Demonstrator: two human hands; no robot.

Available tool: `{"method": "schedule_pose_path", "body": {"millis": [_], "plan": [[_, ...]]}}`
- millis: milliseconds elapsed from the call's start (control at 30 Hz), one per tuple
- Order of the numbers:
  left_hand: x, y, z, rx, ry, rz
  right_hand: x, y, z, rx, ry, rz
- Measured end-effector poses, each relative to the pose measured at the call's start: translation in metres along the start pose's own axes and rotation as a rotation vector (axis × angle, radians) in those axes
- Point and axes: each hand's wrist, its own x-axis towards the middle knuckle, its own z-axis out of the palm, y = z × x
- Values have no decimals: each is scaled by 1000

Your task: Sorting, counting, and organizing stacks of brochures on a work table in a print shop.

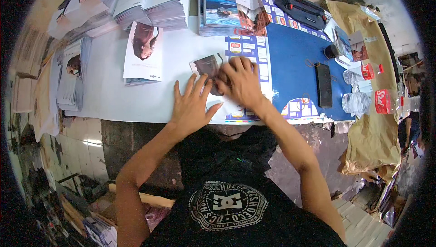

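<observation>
A small folded leaflet [204,67] with a dark picture lies near the front of the table, partly hidden under both hands. My left hand [192,101] rests flat on its lower left part, fingers spread and holding nothing. At the leaflet's right side is my right hand [242,81], its fingers curled down and slightly blurred. What those fingers hold, if anything, is hidden. To the left, another leaflet [143,49] with a person's picture lies on a small pile.
Tall stacks of printed leaflets [165,8] line the back left; another pile [72,72] stands at the left edge. Behind my hands sits a stack of picture sheets [221,13]. On the right are a phone [324,86], plastic bottles [356,103], a dark cup [334,49] and a black bag [301,11].
</observation>
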Motion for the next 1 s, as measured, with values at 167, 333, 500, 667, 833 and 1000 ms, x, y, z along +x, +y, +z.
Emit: {"method": "schedule_pose_path", "body": {"millis": [167,333,500,667,833,1000], "plan": [[11,3,-11,-31,-25,22,-96,-26,-48,-65,-46,18],[20,37,-6,-88,142,56,-100,-14,-57,181,-53,136],[-23,90,22,-85,32,183,-61,-3,-66,150,219,254],[-25,92,32,-125,56,135,7,-1,7,-63,136,61],[-28,95,37,-113,139,107,65,16,26,-105,179,90],[-64,59,25,-205,212,110,20,53,-2,139,101,149]]}}
